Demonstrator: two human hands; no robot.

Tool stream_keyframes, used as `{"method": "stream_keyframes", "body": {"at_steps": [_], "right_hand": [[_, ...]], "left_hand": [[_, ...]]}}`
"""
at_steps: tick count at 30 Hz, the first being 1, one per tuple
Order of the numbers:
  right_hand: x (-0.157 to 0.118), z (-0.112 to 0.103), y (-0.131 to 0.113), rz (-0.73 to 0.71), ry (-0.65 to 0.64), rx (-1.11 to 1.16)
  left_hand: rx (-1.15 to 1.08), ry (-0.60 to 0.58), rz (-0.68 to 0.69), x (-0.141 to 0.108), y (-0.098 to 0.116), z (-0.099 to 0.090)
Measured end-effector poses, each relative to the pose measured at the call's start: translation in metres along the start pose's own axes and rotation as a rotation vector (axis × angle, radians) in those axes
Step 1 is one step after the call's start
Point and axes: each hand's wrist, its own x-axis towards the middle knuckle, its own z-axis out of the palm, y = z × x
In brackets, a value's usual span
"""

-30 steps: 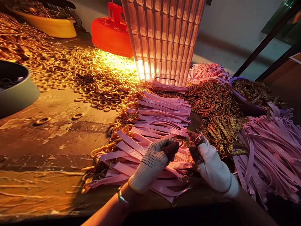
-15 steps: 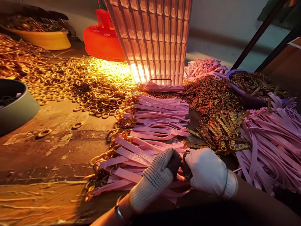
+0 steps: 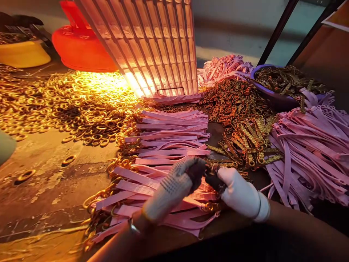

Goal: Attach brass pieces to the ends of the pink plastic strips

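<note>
My left hand (image 3: 176,189), in a white dotted glove with dark fingertips, has its thumb and fingers pinched together. Right beside it, my right hand (image 3: 237,191) pinches too, in a white glove with blackened fingers. Their fingertips meet; the small dark piece between them is too hidden to name. Beneath both hands lie pink straps (image 3: 136,178) in a layered row, many with gold rings (image 3: 89,200) at their left ends. Below the right hand, a brassy fitting (image 3: 209,206) shows at a strap's end.
Loose gold rings (image 3: 89,120) are heaped at left under a lit red lamp (image 3: 84,51). A ribbed translucent panel (image 3: 163,47) stands behind the row. Brassy tags (image 3: 249,145), a purple basin (image 3: 268,95) and more pink straps (image 3: 313,145) lie at right. A yellow basin (image 3: 24,54) sits at far left.
My view has swung right, so the table things appear farther left. Both hands have risen slightly in view, fingertips still close together; the brassy fitting below the right hand now shows more plainly.
</note>
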Motion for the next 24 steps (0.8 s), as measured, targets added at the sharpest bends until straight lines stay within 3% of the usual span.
{"method": "stream_keyframes", "body": {"at_steps": [3,5,7,10,15,19,21,24], "right_hand": [[0.002,-0.003,0.023,-0.02,0.256,-0.056],[0.002,-0.005,0.038,0.04,0.276,-0.082],[0.0,-0.006,0.048,0.096,0.217,-0.144],[-0.004,-0.008,0.053,0.149,0.102,-0.291],[-0.005,-0.012,0.047,0.174,0.015,-0.406],[0.0,-0.016,0.029,0.22,-0.025,-0.506],[0.004,-0.015,0.018,0.217,-0.056,-0.511],[0.013,-0.01,0.003,0.078,-0.083,-0.444]], "left_hand": [[0.375,0.063,0.257,0.034,0.009,-0.009],[0.63,0.048,0.441,0.057,0.011,-0.01],[0.767,-0.045,0.494,0.074,0.009,-0.006],[0.833,-0.1,0.455,0.086,0.001,0.006],[0.807,-0.006,0.427,0.083,-0.004,0.014],[0.771,-0.003,0.372,0.068,0.007,-0.005],[0.675,-0.006,0.241,0.052,0.012,-0.018],[0.385,0.041,0.053,0.024,0.011,-0.03]]}}
